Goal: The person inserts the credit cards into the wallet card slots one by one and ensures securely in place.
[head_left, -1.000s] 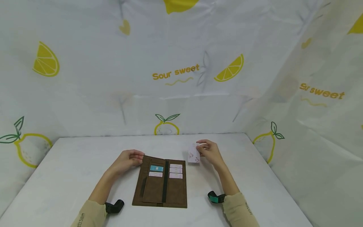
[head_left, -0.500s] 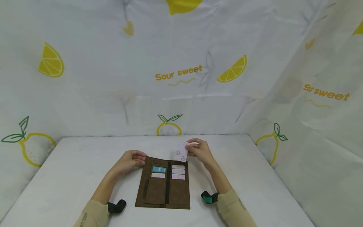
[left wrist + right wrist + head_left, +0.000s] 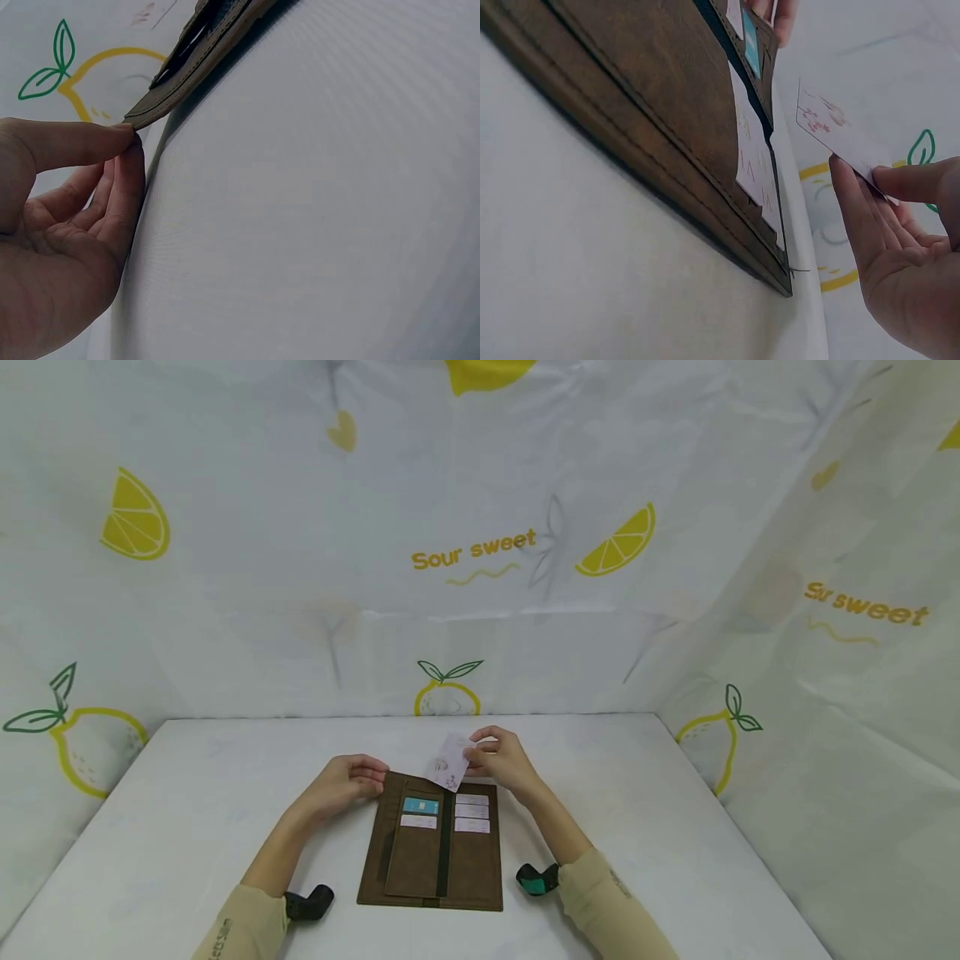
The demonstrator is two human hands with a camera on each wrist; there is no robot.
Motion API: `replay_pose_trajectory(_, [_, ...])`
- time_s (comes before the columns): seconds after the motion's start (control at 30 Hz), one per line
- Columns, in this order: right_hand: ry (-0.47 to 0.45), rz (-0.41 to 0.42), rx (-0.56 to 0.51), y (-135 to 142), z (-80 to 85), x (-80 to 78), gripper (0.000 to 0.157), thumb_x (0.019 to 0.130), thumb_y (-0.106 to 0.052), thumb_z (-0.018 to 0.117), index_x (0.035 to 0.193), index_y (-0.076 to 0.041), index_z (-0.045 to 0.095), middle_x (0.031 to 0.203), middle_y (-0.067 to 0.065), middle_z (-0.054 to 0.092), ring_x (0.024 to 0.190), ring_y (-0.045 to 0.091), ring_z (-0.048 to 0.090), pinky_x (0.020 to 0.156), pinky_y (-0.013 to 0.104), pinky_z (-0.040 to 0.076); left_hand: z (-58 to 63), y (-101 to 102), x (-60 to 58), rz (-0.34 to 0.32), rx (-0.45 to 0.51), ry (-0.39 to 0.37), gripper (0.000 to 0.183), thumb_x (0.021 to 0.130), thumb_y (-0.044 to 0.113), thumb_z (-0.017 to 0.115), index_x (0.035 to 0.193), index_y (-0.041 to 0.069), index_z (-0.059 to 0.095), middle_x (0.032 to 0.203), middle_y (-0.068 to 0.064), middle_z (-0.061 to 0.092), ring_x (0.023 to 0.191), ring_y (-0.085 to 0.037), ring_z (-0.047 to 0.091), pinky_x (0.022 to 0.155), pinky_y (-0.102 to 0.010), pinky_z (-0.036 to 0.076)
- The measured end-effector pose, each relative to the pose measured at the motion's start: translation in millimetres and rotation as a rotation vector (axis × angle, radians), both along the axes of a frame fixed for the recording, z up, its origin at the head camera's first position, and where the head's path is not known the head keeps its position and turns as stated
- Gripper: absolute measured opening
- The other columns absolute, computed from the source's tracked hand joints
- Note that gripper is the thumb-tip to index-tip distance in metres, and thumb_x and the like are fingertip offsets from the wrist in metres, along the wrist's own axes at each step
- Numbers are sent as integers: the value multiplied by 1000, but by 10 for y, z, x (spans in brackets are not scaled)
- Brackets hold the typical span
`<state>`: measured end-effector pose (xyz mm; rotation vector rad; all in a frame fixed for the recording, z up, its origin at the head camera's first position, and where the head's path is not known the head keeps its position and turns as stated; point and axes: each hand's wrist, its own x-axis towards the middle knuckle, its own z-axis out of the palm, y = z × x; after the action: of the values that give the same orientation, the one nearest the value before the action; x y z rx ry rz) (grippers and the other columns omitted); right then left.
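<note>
A brown wallet (image 3: 412,868) lies opened out on the table, its left part with a blue card (image 3: 421,807) above a pale one, its right part with several pale pink cards (image 3: 472,812) in slots. My left hand (image 3: 343,787) pinches the wallet's far left corner between thumb and fingers; the left wrist view shows that corner (image 3: 146,112) raised. Between thumb and fingers of my right hand (image 3: 504,762) is a pale card with a pink floral print (image 3: 449,762). This card is tilted, and its lower corner overlaps the wallet's far edge near the dark centre strap (image 3: 445,852).
White sheeting with lemon prints (image 3: 447,699) stands behind the table and along its right side. The white table (image 3: 225,810) stretches out around the wallet. A black wrist camera sits at each sleeve, the left one (image 3: 309,904) beside the wallet's near left corner.
My right hand has carried the card leftward, from right of the wallet to above the middle of its far edge, and the card has tilted. The left hand keeps its grip on the corner.
</note>
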<state>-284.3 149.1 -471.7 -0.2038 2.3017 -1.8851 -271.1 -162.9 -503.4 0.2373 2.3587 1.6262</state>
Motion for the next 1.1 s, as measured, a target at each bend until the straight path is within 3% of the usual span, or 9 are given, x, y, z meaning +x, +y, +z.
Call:
replay_pose_trajectory(0.43, [-44, 72, -21, -213, 47, -9, 20, 103, 5, 64, 121, 8, 55, 115, 30, 74, 85, 22, 78, 85, 38, 68, 24, -2, 19, -5, 2, -12, 32, 97, 2, 74, 127, -5, 69, 114, -13, 76, 96, -12, 69, 82, -20, 56])
replay_pose_trajectory(0.83, [-38, 119, -4, -299, -26, -23, 17, 104, 4, 63, 119, 5, 55, 109, 24, 74, 87, 20, 77, 84, 36, 68, -5, 14, 15, 7, -5, -5, 31, 97, 2, 74, 127, -5, 70, 113, -12, 76, 96, -14, 70, 82, -22, 56])
replay_pose_trajectory(1.1, [-28, 147, 5, -300, -52, -16, 20, 104, 3, 63, 122, 8, 54, 108, 24, 74, 88, 21, 77, 88, 42, 68, -11, 7, -4, -1, -5, 7, 31, 97, 2, 73, 127, -5, 69, 113, -13, 76, 96, -14, 70, 83, -22, 56])
